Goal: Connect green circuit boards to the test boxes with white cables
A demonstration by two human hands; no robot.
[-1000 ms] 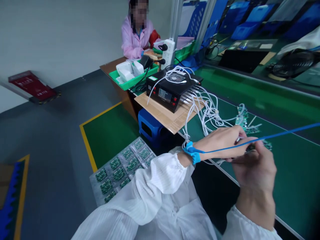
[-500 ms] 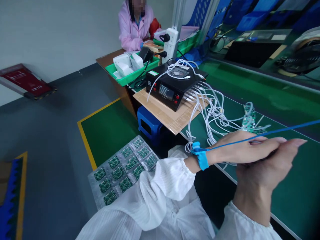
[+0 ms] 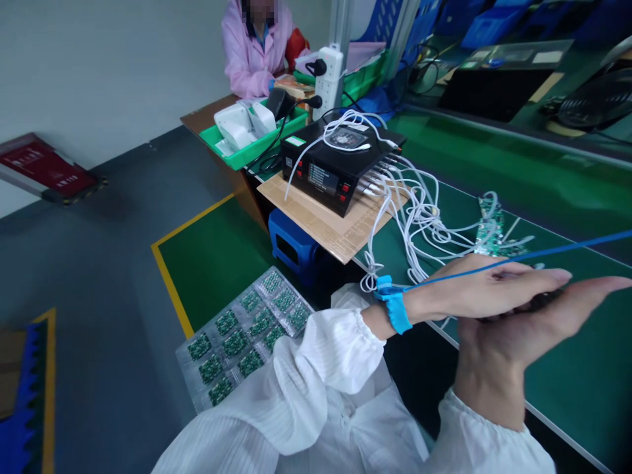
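My left hand (image 3: 486,288), with a light-blue wrist strap (image 3: 395,309), lies against my right hand (image 3: 526,339) at the right of the view. The right hand cups from below, its thumb stretched out to the right. Something dark shows in the gap between the two; its kind is hidden, and so are most fingers. Just beyond them, green circuit boards (image 3: 488,227) with white cables (image 3: 419,217) plugged in lie on the green bench mat (image 3: 587,342). The strap's blue cord (image 3: 573,247) runs off to the right.
A black tester box (image 3: 320,174) stands on cardboard (image 3: 320,230). Behind it are a power strip (image 3: 328,79) and a green tray (image 3: 237,158). A clear tray of circuit boards (image 3: 237,342) is at my left, near a blue stool (image 3: 291,243). A person in pink (image 3: 247,59) sits beyond.
My right thumb has swung out to the right, widening the gap between my hands where the dark thing shows. The whole view has shifted slightly.
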